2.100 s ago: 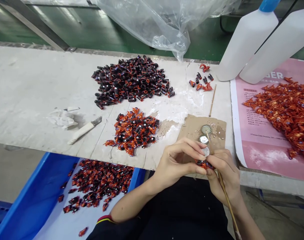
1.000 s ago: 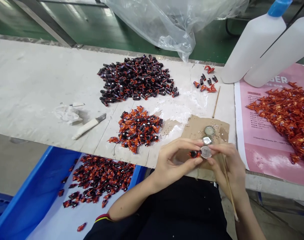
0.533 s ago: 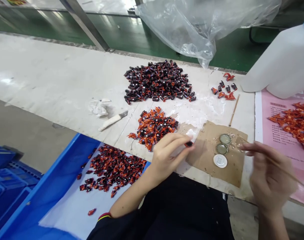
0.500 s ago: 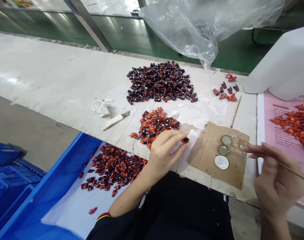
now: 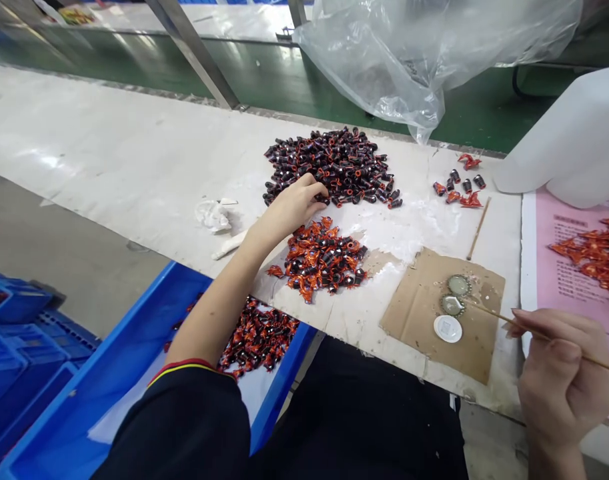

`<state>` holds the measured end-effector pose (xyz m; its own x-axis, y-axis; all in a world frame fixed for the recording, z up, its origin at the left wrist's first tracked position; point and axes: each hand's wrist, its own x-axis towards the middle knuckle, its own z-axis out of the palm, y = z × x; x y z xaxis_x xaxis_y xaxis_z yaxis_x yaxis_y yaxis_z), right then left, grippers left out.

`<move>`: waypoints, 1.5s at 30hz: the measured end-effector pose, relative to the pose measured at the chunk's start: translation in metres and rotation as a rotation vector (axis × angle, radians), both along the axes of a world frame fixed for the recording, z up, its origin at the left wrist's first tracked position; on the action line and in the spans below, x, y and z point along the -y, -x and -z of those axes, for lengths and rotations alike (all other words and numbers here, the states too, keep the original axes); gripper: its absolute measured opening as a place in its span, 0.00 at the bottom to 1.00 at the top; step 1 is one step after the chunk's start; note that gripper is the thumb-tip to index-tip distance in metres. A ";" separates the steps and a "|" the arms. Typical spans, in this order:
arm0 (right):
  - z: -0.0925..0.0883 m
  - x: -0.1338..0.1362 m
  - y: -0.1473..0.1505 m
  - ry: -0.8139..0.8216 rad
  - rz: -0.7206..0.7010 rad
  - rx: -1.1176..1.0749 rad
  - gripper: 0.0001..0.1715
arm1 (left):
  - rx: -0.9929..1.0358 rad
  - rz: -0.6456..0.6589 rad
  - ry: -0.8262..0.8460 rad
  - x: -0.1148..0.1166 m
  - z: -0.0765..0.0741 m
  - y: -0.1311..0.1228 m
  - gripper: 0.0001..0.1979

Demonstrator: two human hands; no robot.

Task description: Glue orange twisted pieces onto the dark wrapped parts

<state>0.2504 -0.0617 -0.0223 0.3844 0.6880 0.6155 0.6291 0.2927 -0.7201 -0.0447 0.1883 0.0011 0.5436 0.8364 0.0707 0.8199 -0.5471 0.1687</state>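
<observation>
Head view, and we're sweeping left to right along the bench! Far left of the left fingers sits a bright blue plastic crate (image 5: 109, 380), lined with white sheeting and holding a heap of orange-and-black foil-wrapped pieces (image 5: 259, 340). Closer to those fingers, a crumpled white paper wad (image 5: 214, 215) lies on the white-crusted work table (image 5: 109, 147).

Now the big change: we see the left hand (image 5: 291, 210) off the cardboard and stretched out to a heap of small dark cylinders with orange bands (image 5: 347, 167). Its fingers (image 5: 314, 189) curl downward, their tips on the heap's near edge, though we can't tell whether they are pinching a piece. Just below those fingertips rises a mound of orange-foiled pieces (image 5: 321, 263).

Moving right of the fingers, we find a small scatter of dark and orange pieces (image 5: 457, 187) and a torn brown cardboard sheet (image 5: 414, 333). On it are two ridged metal bottle caps (image 5: 458, 285) and a round white plastic lid (image 5: 447, 329), with no hand on them.

Over at the far right, the right hand (image 5: 559, 380) has its fingers closed around a thin bamboo stick (image 5: 529, 337), whose tip points toward the caps. Beyond those fingers, a pink printed sheet (image 5: 549, 267) carries a loose orange foil heap (image 5: 597, 260).
</observation>
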 end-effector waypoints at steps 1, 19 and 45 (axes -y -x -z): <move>0.001 0.002 0.001 -0.014 -0.005 -0.008 0.12 | -0.014 0.002 -0.019 0.000 0.002 -0.001 0.11; 0.006 0.014 0.021 -0.156 0.035 -0.333 0.08 | 1.221 0.018 0.691 0.156 -0.005 -0.046 0.09; 0.004 0.000 0.044 -0.184 0.093 -0.748 0.01 | 1.151 0.051 1.006 0.200 0.026 -0.106 0.20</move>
